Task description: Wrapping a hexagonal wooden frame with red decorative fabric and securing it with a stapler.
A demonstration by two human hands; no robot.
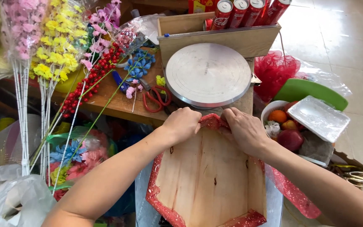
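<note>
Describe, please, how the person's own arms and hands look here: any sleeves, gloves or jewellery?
Both forearms are bare up to the frame edge, with no sleeves in view. The left hand and right hand are ungloved; no ring, watch or bracelet shows.

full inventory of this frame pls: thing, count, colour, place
wooden tray: 1, pale wood, centre bottom, under both hands
red glitter wrap: 1, red, along the tray's edges, pinched at its far edge
round turntable: 1, silver, on the table beyond the tray
drink cans: at least 4, red, in the wooden box at top
scissors: 1 pair, red handles, left of the turntable
artificial flower stems: several, pink, yellow, blue, left side
red berry sprays: a few, red, among the flowers
bowl of fruit: 1, white, right of the tray
foam tray: 1, white, on the bowl
red mesh: 1 bunch, right
left hand: on the wrap
right hand: on the wrap
</note>
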